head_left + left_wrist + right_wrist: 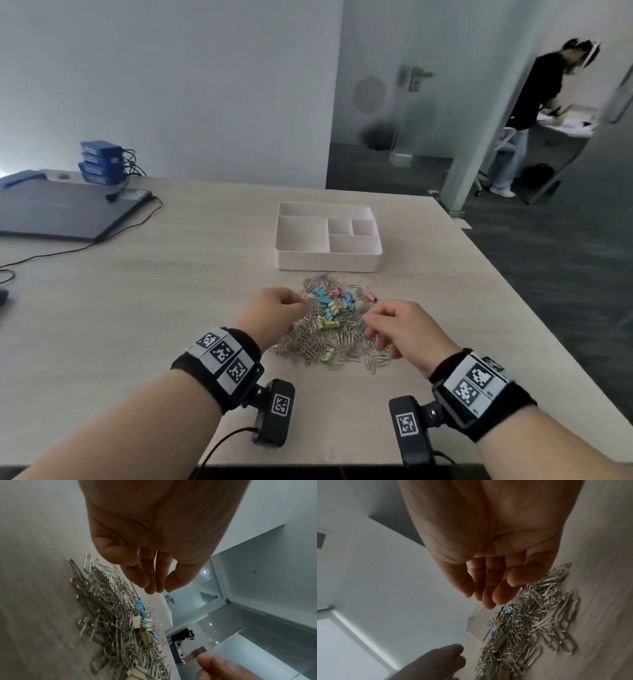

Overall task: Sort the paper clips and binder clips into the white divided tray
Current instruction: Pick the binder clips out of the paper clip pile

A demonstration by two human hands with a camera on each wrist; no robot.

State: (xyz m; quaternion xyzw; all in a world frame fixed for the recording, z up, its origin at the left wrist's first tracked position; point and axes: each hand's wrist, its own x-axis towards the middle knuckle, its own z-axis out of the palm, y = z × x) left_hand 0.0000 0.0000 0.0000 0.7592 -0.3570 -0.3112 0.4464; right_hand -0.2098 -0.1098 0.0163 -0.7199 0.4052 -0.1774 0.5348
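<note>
A mixed heap of silver paper clips [308,337] and pastel binder clips [329,310] is spread on the tabletop [144,301], with the white divided tray [328,236] set just beyond it at 12 o'clock. The left hand [274,313] is held over the heap's 9 o'clock edge and the right hand [404,330] over its 3 o'clock edge. Both are seen with fingers loosely curled and nothing gripped.
</note>
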